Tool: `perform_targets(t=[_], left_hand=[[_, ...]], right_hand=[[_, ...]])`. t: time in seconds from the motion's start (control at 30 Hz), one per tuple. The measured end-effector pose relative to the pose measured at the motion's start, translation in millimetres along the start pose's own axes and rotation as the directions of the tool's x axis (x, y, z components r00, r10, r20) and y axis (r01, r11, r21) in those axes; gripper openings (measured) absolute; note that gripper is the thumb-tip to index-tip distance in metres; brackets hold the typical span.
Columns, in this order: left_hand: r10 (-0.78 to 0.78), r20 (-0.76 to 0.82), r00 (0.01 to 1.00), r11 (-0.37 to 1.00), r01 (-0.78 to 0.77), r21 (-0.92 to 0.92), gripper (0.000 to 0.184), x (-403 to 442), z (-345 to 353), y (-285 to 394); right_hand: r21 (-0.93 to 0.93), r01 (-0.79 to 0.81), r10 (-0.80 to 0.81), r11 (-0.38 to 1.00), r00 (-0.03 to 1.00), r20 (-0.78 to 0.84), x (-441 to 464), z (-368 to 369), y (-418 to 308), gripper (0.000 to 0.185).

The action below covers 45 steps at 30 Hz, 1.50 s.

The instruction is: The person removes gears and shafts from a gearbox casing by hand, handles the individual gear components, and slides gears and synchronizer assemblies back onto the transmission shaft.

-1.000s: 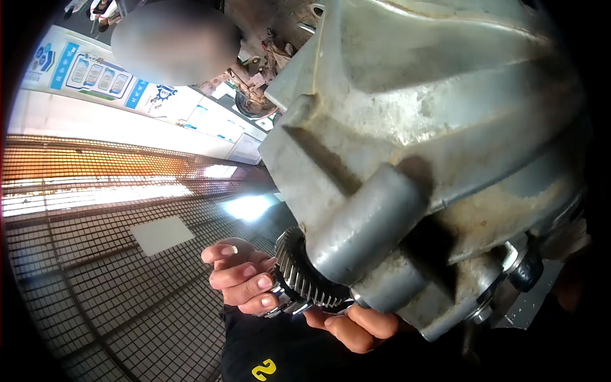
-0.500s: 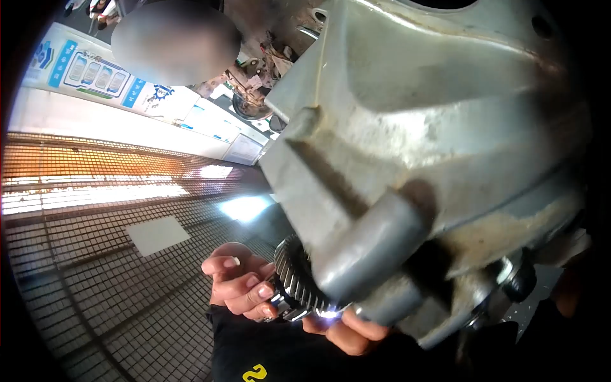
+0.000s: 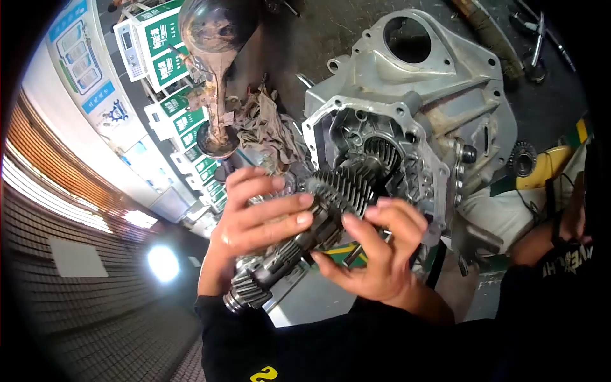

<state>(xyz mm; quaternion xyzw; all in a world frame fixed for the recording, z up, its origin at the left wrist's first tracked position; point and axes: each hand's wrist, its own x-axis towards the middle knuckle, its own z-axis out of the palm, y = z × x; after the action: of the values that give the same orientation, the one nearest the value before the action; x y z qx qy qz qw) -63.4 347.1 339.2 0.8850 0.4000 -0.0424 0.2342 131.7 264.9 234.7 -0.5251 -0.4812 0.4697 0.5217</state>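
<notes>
A long gear shaft [image 3: 286, 258] with several helical gears slants from the lower left up to an open metal gearbox housing [image 3: 468, 105]. Its upper end reaches the housing's opening, beside another toothed gear [image 3: 384, 151] inside. My left hand [image 3: 258, 219] is closed over the shaft's middle, its fingers lying across the gear parts. On the other side, my right hand [image 3: 382, 258] has bent fingers against the shaft by the large helical gear [image 3: 347, 188], thumb lower down. The fingers cover part of the shaft between them.
Behind the housing lie dirty rags [image 3: 270, 127] and a greasy metal part with a round body [image 3: 216, 28]. A loose toothed ring [image 3: 523, 159] is at the right, near another person's arm [image 3: 541, 245]. Tools [image 3: 540, 38] lie at the upper right.
The housing filled the view before and is now seen from farther back, with its opening visible. My hands, earlier low around a helical gear, are now on the long gear shaft.
</notes>
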Motion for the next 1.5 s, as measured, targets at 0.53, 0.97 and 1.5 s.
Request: perform_targets(t=[0.53, 0.97, 1.5], left_hand=[[0.148, -0.381, 0.913, 0.960, -0.226, -0.167, 0.052, -3.9, 46.3, -31.6], [0.158, -0.403, 0.901, 0.938, -0.265, -0.225, 0.056, -0.7, 49.6, -32.9], [0.177, -0.408, 0.896, 0.841, -0.353, -0.411, 0.050, -0.3, 63.7, -46.1]], right_hand=[[-0.328, 0.523, -0.349, 0.787, 0.815, 0.462, 50.5, -18.5, -7.6, 0.064], [-0.270, 0.632, -0.494, 0.726, 0.753, 0.435, 52.9, -18.0, 0.2, 0.069], [-0.275, 0.681, -0.547, 0.679, 0.718, 0.430, 56.2, -15.7, 2.9, 0.066]])
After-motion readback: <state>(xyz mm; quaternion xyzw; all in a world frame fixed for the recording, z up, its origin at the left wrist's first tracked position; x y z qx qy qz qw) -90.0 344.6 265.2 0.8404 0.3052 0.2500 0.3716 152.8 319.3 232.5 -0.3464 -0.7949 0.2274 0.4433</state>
